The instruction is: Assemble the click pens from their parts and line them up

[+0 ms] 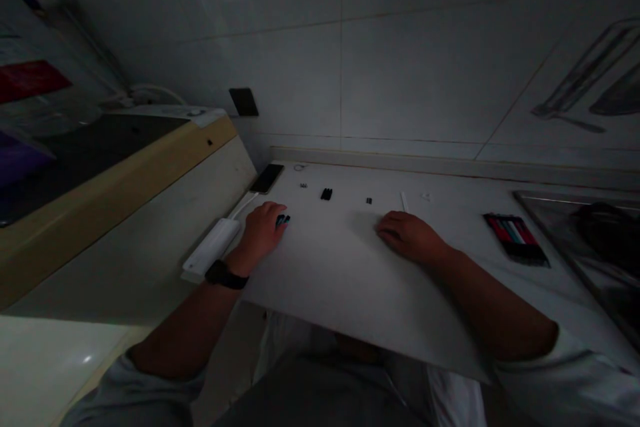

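Probably light, stiff and slick, the small dark piece (281, 219) at left on the white table (320, 267) suits a side pinch, left hand (264, 225) lightly closed around it, right hand (407, 235) loosely curled, contents unclear.

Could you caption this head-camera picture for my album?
Left hand at small dark pieces, right hand over a pale counter, a phone lying near the tiled wall.
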`<action>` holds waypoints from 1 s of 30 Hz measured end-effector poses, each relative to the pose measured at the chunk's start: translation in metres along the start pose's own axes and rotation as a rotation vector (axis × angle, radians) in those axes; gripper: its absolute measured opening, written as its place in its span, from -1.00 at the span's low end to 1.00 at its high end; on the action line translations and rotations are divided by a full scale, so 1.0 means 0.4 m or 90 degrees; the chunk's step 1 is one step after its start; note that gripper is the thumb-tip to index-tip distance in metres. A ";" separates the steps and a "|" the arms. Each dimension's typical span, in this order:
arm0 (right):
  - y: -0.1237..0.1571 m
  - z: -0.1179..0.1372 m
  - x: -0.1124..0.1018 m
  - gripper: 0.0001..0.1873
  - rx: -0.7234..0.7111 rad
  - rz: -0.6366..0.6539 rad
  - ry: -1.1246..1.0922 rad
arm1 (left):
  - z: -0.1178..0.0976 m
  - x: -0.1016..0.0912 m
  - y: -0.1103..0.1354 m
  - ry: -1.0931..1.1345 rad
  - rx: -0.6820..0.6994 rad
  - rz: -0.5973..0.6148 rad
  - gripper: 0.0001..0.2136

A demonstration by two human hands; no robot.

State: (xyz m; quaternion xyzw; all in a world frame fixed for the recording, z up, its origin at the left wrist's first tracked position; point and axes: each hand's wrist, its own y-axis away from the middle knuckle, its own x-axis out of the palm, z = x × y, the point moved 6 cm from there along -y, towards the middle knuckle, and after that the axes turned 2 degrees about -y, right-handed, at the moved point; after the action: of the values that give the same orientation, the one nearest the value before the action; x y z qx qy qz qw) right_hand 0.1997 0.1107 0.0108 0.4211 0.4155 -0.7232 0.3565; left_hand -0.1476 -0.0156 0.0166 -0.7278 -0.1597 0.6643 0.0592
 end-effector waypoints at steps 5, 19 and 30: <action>-0.002 0.012 -0.010 -0.68 0.005 0.007 0.013 | -0.032 -0.019 0.013 -0.021 -0.007 -0.027 -0.64; 0.000 0.015 -0.027 -0.66 0.039 -0.073 -0.003 | -0.319 -0.026 -0.048 0.063 0.216 0.046 -0.91; 0.002 -0.002 -0.040 -0.85 0.052 -0.152 -0.081 | -0.520 -0.010 -0.159 0.296 0.347 0.029 -0.75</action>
State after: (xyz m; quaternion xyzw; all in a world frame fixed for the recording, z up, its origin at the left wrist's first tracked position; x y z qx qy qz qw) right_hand 0.2068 0.1138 0.0250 0.3361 0.4093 -0.8020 0.2763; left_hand 0.0473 0.0691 0.0623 -0.8204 0.0571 0.5003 0.2710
